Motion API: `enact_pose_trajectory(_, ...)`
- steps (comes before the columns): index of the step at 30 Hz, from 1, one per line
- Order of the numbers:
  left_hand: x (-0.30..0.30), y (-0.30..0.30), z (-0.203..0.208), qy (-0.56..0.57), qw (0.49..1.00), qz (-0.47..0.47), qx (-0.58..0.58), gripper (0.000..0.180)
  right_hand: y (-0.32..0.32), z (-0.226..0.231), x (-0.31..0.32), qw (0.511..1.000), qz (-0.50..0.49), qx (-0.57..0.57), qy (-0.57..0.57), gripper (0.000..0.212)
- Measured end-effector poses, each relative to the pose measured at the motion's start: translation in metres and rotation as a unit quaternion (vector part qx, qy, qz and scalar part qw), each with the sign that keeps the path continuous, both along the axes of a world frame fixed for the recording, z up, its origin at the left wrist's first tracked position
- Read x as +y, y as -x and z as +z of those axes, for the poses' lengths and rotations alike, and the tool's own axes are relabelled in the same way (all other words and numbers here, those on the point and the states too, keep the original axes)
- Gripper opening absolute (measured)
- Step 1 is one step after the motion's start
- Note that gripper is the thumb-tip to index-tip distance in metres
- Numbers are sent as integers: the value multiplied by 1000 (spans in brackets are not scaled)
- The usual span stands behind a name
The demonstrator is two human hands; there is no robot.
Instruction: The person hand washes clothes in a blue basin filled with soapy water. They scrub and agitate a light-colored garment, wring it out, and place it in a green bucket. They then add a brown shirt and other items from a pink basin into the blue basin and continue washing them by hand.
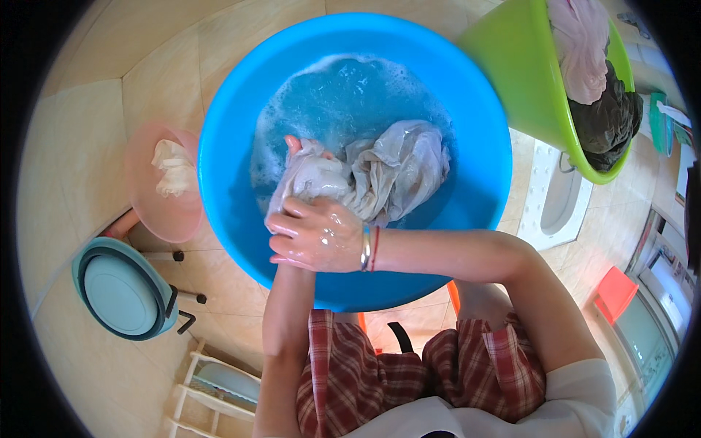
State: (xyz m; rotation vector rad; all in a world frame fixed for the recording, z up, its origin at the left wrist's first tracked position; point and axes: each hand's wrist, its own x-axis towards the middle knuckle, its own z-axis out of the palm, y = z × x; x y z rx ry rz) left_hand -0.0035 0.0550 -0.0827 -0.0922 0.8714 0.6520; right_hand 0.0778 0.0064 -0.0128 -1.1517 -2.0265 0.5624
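Note:
A large blue basin (226, 80) in front of me holds sudsy water (350, 87). In it a wet, pale grey-white cloth (398, 168) lies bunched, its kind unclear from its folds. Part of the cloth wraps over my left hand (293, 144), so only some fingertips show past its far edge; that hand grips the cloth from within. My right hand (321, 233), wet with foam, crosses over at my left wrist, its fingers curled on the near end of the cloth. A silver bangle and a red string circle my right wrist.
A green bucket (518, 73) tilts at the far right, holding a pink cloth (580, 51) and dark cloth (606, 120). A pink basin (186, 223) with a cream cloth (174, 168) stands left, near a teal folding basin (120, 288). A white squat toilet (558, 193) lies right.

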Motion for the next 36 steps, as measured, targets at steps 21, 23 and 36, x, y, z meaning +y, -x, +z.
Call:
enact_pose_trajectory(21, -46, 40, 63, -458, 705, -361, 403, 63, -42, 23, 38, 808, -52, 426, 404, 32)
enact_pose_trajectory(23, -54, 52, 29, -438, 777, -170, 420, 54, -9, 34, 29, 886, 3, 360, 292, 37)
enact_pose_trajectory(36, -39, 43, 131, -215, 970, 115, -6, 53, -101, -103, -8, 820, 76, 229, 519, 63)
